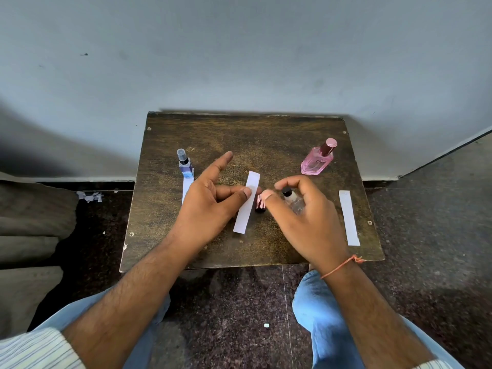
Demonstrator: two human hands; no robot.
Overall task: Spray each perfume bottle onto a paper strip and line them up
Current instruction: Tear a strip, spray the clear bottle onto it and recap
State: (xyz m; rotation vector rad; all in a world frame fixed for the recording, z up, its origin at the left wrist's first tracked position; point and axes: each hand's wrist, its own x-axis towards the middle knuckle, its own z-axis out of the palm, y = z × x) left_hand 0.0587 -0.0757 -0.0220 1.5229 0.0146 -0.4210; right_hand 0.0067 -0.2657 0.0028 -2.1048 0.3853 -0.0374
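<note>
Pinched mid-length between left hand (206,206) thumb and fingers, the floppy white paper strip (247,206) hangs near table centre, right hand (300,211) wrapping the small clear glass bottle (292,201), slippery, at 3 o'clock, so hold low.

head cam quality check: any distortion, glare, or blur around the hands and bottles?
Head view: wide-angle bending shows in the curved wall-floor line and bowed table edges. Light is soft and even, with a dark shadow at far left. No strong glare; only a small highlight on the pink bottle cap. The clear bottle in the right hand looks slightly soft; the left hand and its paper strip are sharp.
</note>
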